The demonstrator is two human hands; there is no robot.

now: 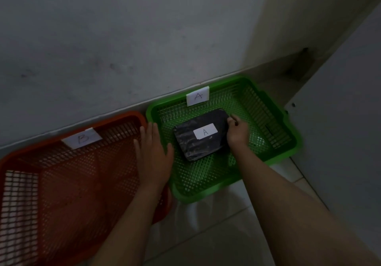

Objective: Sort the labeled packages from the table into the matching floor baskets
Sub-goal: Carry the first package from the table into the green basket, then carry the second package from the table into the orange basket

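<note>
A black wrapped package [198, 142] with a white label marked A lies flat in the green basket [268, 125], which carries an A tag on its far rim. My right hand [237, 131] grips the package's right edge, fingers curled over it. My left hand [153, 150] hovers open, fingers spread, over the gap between the two baskets, just left of the package and not touching it. The red basket [61, 183] on the left has a B tag and holds nothing that I can see.
Both baskets stand on a pale tiled floor [216, 234] against a grey wall [144, 39]. A white panel [340, 131] rises close to the green basket's right side. The table is out of view.
</note>
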